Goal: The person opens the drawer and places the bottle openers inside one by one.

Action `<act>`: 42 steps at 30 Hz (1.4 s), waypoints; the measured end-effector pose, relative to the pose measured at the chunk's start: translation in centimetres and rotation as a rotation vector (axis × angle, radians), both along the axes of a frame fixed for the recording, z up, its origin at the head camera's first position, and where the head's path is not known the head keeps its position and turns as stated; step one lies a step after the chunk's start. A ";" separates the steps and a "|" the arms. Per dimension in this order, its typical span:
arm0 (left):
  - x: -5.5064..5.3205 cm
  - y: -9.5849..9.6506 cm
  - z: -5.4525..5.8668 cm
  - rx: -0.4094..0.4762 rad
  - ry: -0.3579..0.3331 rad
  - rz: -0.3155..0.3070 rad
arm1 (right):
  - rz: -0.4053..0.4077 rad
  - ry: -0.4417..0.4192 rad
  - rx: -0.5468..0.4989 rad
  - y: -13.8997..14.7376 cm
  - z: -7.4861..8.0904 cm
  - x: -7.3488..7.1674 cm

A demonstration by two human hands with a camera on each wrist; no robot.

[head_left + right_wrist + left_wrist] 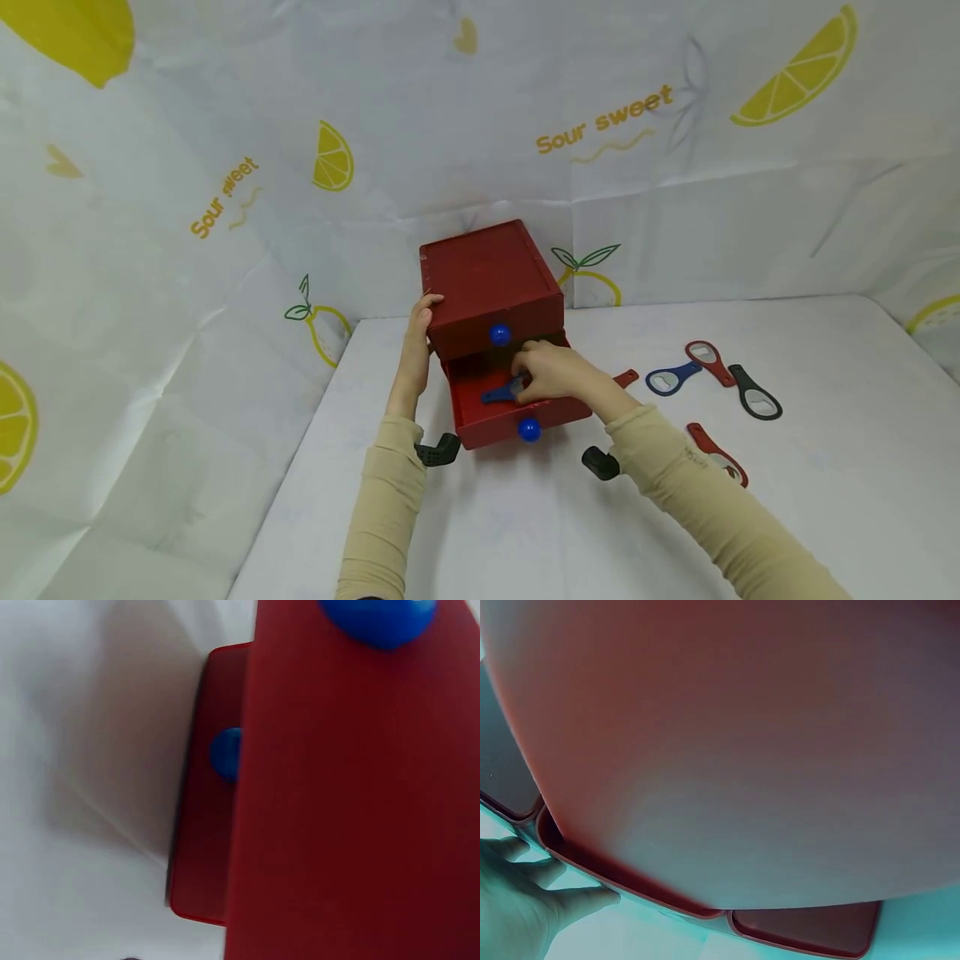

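A red two-drawer box [491, 271] stands against the back wall, its upper drawer closed and its lower drawer [487, 435] pulled out. Inside that lower drawer lies a blue bottle opener [497, 394], and my right hand [553, 371] pinches its ring end with curled fingers. My left hand [414, 354] rests against the box's left side, thumb near the top edge. In the left wrist view the fingers of the left hand [517, 904] are fairly straight along the box. The right wrist view shows red drawer fronts with blue knobs [381, 619]; the hand is out of sight there.
Right of the box lie a blue opener [671, 380], a red opener [720, 367], a black opener [757, 400] and another red opener [708, 446]. A red handle [627, 378] shows behind my right wrist. Lemon-print sheeting [450, 125] covers the wall.
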State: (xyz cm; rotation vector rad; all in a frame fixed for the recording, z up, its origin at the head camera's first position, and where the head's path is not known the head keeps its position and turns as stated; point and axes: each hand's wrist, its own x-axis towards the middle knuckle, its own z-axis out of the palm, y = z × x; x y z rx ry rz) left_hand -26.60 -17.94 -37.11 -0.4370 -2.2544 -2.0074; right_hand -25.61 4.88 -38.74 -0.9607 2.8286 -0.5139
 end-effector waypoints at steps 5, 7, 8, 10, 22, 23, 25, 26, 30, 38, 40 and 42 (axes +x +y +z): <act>-0.3 0.0 -0.3 0.000 0.005 0.008 | -0.018 0.039 0.028 -0.1 -0.4 -0.2; -0.3 0.0 -0.3 0.004 0.011 0.005 | -0.022 0.041 0.028 -0.2 -0.4 -0.2; -0.3 -0.1 -0.3 0.004 0.014 0.003 | -0.024 0.041 0.028 -0.2 -0.3 -0.2; 0.0 0.0 0.0 0.004 0.018 -0.004 | -0.026 0.038 0.027 -0.2 -0.3 -0.1; 0.1 -0.2 -0.1 -0.007 0.017 -0.007 | -0.006 0.064 -0.062 -0.1 -0.2 0.2; 0.1 -0.2 0.0 -0.007 0.017 -0.007 | -0.005 0.056 -0.071 -0.1 -0.1 0.2; 0.2 -0.2 0.0 -0.008 0.015 -0.008 | -0.007 0.037 -0.088 0.0 0.1 0.3; 0.2 -0.2 0.0 -0.008 0.014 -0.008 | -0.009 0.031 -0.094 0.0 0.3 0.4; 0.2 -0.3 0.0 -0.005 0.011 -0.002 | -0.022 0.033 -0.118 0.5 0.9 0.7; 0.1 -0.3 0.0 0.003 0.003 0.000 | -0.030 0.079 -0.204 2.6 1.9 1.5; 0.1 -0.2 0.0 0.003 0.005 -0.003 | -0.039 0.100 -0.230 3.2 2.1 1.8; 0.1 -0.2 0.0 0.002 0.005 -0.004 | -0.050 0.116 -0.259 3.7 2.4 2.0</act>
